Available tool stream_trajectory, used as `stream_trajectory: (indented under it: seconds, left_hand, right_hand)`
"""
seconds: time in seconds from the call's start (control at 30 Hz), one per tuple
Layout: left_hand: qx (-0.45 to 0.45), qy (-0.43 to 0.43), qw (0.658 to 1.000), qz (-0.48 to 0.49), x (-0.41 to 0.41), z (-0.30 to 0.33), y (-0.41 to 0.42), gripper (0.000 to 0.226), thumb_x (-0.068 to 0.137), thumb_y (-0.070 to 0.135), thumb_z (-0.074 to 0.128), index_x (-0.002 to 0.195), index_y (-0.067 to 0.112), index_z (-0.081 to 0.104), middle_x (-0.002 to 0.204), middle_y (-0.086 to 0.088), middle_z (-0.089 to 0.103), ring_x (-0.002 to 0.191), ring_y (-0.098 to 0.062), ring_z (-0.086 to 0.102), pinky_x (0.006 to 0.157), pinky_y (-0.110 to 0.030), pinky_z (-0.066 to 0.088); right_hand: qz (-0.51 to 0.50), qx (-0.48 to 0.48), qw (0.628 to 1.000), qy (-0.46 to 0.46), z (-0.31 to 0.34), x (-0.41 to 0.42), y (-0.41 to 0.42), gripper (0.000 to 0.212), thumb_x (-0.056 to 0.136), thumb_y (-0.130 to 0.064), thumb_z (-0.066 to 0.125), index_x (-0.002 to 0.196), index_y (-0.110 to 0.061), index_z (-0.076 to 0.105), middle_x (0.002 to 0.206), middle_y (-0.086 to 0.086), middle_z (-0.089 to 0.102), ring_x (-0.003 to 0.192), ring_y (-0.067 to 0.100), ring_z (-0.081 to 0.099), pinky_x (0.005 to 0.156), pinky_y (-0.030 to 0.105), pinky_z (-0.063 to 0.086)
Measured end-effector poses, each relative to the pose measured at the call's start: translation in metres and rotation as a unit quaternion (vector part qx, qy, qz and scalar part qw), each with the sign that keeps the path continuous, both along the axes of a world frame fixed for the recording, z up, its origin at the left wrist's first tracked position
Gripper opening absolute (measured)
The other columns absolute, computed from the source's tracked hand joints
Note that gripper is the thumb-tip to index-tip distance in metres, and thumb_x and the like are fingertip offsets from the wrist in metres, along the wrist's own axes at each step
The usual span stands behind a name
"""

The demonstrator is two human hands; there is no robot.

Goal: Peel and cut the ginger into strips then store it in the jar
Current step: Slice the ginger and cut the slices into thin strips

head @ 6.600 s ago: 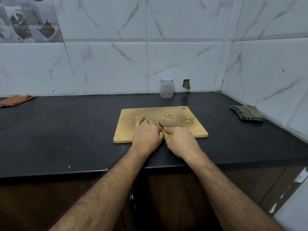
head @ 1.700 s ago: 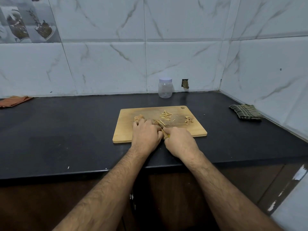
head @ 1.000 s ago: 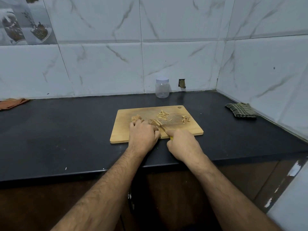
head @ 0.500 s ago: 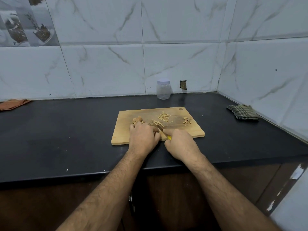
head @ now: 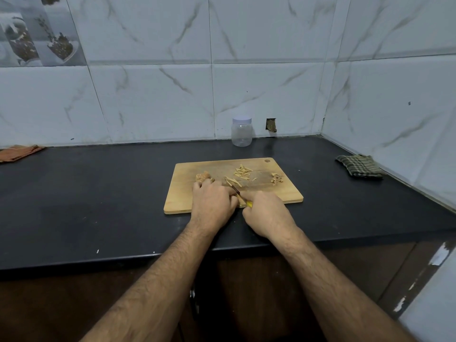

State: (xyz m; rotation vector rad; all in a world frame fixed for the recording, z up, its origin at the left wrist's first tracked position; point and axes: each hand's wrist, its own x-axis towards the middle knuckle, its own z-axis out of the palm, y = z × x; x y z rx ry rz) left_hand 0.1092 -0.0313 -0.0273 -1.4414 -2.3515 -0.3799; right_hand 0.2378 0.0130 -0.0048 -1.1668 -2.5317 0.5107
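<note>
A wooden cutting board (head: 182, 198) lies on the black counter. My left hand (head: 213, 201) rests on it with fingers curled over a ginger piece that is mostly hidden. My right hand (head: 265, 213) grips a yellow-handled knife (head: 240, 195) whose blade points toward my left fingers. A whole ginger knob (head: 203, 176) sits just beyond my left hand. Cut ginger strips (head: 243, 172) lie mid-board, with a few more strips (head: 232, 180) near the blade. Peel scraps (head: 276, 178) are at the right. A clear jar (head: 241, 132) with a white lid stands by the wall.
A green checked cloth (head: 359, 166) lies at the right wall. An orange cloth (head: 18, 152) lies at the far left. The counter's front edge runs just below my wrists. Tiled walls meet in a corner at the back right.
Both hands stay at the board's near edge over the ginger. The knife has shifted only slightly between frames, and the view has wobbled a little.
</note>
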Motion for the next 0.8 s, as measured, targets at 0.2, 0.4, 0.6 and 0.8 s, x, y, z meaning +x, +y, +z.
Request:
stream_trajectory:
  seconds: [0.2, 0.4, 0.6, 0.8]
  left_hand:
    - [0.004, -0.012, 1.000, 0.001, -0.002, -0.001, 0.001, 0.035, 0.094, 0.036, 0.041, 0.108, 0.035, 0.073, 0.109, 0.007, 0.066, 0.104, -0.019, 0.052, 0.090, -0.040, 0.032]
    - [0.012, -0.018, 1.000, 0.003, -0.005, -0.003, 0.003, 0.035, 0.093, 0.035, 0.040, 0.107, 0.035, 0.073, 0.108, 0.008, 0.067, 0.104, -0.018, 0.053, 0.090, -0.040, 0.032]
    - [0.010, -0.016, 1.000, 0.011, -0.005, -0.004, 0.004, 0.036, 0.093, 0.035, 0.040, 0.107, 0.036, 0.073, 0.105, 0.009, 0.068, 0.102, -0.018, 0.054, 0.090, -0.041, 0.033]
    - [0.013, -0.015, 1.000, 0.014, -0.004, -0.004, 0.004, 0.036, 0.092, 0.034, 0.040, 0.107, 0.035, 0.073, 0.106, 0.007, 0.068, 0.102, -0.019, 0.055, 0.090, -0.041, 0.034]
  right_hand:
    - [0.007, -0.002, 1.000, -0.012, 0.001, 0.000, 0.002, 0.049, 0.095, -0.018, 0.050, 0.141, -0.035, 0.053, 0.134, 0.001, 0.060, 0.116, 0.020, 0.057, 0.091, 0.031, 0.049]
    - [0.009, -0.023, 1.000, -0.006, 0.000, -0.004, 0.007, 0.050, 0.093, -0.020, 0.052, 0.141, -0.034, 0.054, 0.139, -0.002, 0.058, 0.121, 0.019, 0.056, 0.096, 0.030, 0.048]
    - [0.015, -0.023, 1.000, -0.010, 0.002, -0.003, 0.005, 0.050, 0.093, -0.019, 0.051, 0.141, -0.034, 0.054, 0.139, 0.000, 0.058, 0.121, 0.020, 0.056, 0.096, 0.032, 0.049]
    - [0.013, -0.004, 0.999, -0.031, 0.001, 0.013, -0.005, 0.042, 0.093, -0.014, 0.048, 0.130, -0.031, 0.061, 0.125, 0.002, 0.061, 0.107, 0.020, 0.055, 0.086, 0.033, 0.050]
